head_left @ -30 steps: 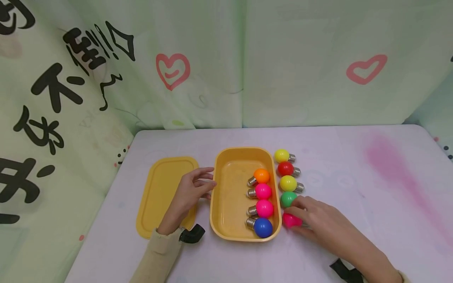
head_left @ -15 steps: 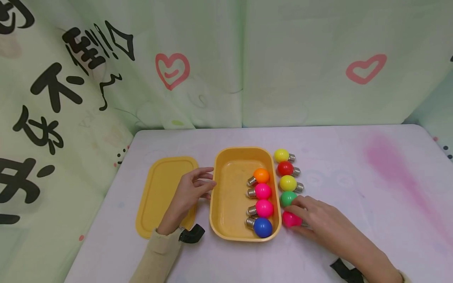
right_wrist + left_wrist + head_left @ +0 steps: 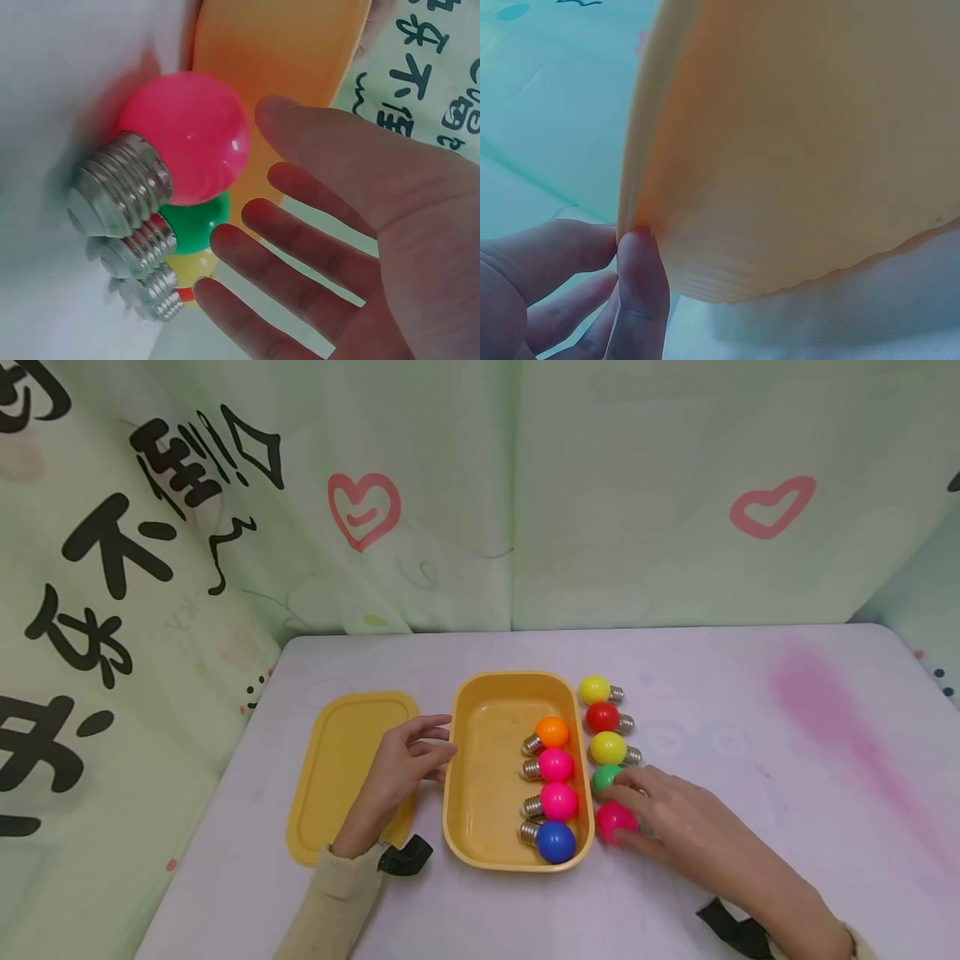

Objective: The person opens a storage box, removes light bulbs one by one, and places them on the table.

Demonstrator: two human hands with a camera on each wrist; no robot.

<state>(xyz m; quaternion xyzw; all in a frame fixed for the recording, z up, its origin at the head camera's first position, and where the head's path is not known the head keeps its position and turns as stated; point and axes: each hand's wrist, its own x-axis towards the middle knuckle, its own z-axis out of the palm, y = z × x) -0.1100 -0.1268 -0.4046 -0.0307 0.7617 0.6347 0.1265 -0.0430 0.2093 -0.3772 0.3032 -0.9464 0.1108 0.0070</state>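
The left hand (image 3: 397, 772) is at the left rim of a yellow box (image 3: 476, 793); in the left wrist view, thumb and forefinger of that hand (image 3: 581, 289) pinch the box edge (image 3: 637, 150). Along the inside right of the box lie an orange bulb (image 3: 552, 732), two pink bulbs and a blue bulb (image 3: 556, 842). Outside it, the right hand (image 3: 686, 818) hovers around a pink bulb (image 3: 615, 821) and beside a green bulb (image 3: 604, 777). In the right wrist view, the spread fingers of this hand (image 3: 330, 225) stand apart from the pink bulb (image 3: 195, 135).
A yellow lid (image 3: 333, 768) lies left of the box, partly under the left forearm. Beyond the green bulb, two yellow bulbs and a red bulb (image 3: 602, 717) line the box's right side. A patterned curtain (image 3: 450, 585) hangs behind the table (image 3: 750, 710).
The right hand's fingers have spread from around the pink bulb, moving slightly toward the green one. The pink bulb shows more fully. The left hand stays at the box rim.
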